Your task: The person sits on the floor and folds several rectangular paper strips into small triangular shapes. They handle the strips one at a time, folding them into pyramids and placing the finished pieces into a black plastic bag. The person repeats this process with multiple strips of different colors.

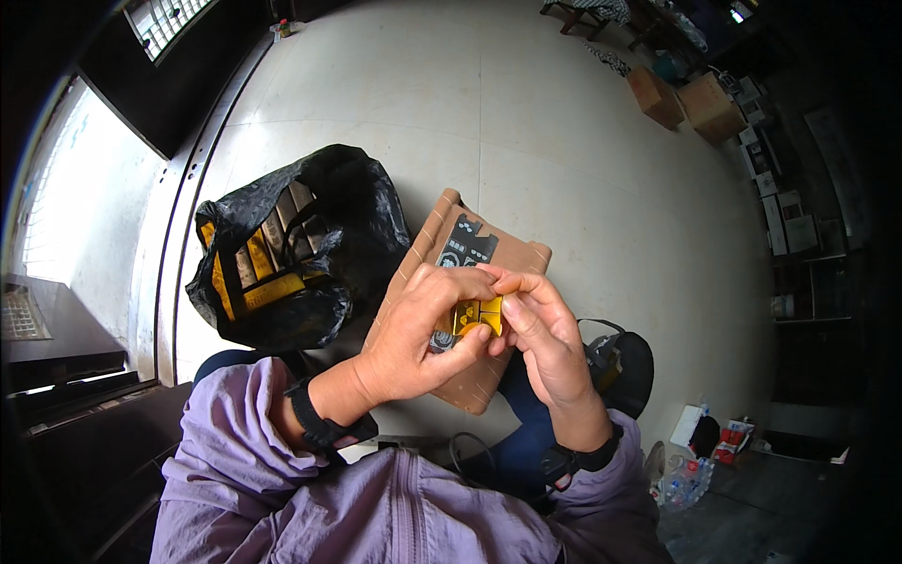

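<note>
A small folded piece of shiny gold paper (pixel 491 315) is held in front of me by both hands. My left hand (pixel 430 317) pinches its left side between thumb and fingers. At its right edge, my right hand (pixel 542 324) grips it with thumb and forefinger. Beneath the hands, across my lap, lies a brown board (pixel 518 248) with light stitch-like lines along its edges. A dark sheet (pixel 471 238) with pale printed patterns lies on the board, partly hidden by my left hand.
On the floor to the left stands an open black plastic bag (pixel 366 204) holding several gold and brown bundles (pixel 273 295). A dark bag (pixel 631 370) is by my right leg. Cardboard boxes (pixel 708 102) stand far right; plastic bottles (pixel 683 483) lie at lower right.
</note>
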A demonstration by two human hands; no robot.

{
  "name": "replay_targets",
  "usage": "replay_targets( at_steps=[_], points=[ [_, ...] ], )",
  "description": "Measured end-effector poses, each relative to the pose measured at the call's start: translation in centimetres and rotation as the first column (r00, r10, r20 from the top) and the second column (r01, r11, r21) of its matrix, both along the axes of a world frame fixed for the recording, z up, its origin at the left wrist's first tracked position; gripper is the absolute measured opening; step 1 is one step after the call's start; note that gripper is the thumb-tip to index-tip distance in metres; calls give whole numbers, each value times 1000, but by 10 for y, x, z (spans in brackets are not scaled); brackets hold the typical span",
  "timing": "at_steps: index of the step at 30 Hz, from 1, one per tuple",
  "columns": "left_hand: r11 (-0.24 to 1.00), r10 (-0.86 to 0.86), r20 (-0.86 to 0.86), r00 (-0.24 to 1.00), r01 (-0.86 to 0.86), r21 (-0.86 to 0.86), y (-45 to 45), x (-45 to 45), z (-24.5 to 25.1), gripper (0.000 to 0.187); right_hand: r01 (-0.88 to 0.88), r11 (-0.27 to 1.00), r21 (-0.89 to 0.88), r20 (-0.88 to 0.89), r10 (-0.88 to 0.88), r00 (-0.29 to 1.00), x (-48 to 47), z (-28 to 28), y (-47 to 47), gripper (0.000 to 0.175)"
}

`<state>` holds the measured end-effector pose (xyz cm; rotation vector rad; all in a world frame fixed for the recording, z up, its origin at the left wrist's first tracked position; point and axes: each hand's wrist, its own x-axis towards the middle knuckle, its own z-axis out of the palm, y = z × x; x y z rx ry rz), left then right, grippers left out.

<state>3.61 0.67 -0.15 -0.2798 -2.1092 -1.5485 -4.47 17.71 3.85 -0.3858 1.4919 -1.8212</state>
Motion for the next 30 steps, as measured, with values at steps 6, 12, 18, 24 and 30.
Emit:
replay_targets(
  at_steps=[6,12,18,24,30],
  points=[
    [1000,7,-18,1000,-7,-8,3,-2,-1,33,-7,999,38,-21,8,1000,-1,3,-2,21],
    [1000,12,15,1000,-12,0,6,-1,-1,36,-5,993,119,-54,11,998,-3,5,-3,21],
    [1000,1,31,1000,-1,-10,5,-1,0,36,2,989,148,-63,7,998,-4,7,-2,21],
    [1000,-7,69,998,6,16,5,0,0,39,-6,988,156,-74,18,997,-5,9,-2,21],
    [1000,-11,96,995,9,24,5,0,0,46,-17,980,199,-64,30,998,-6,13,2,21]
  ],
)
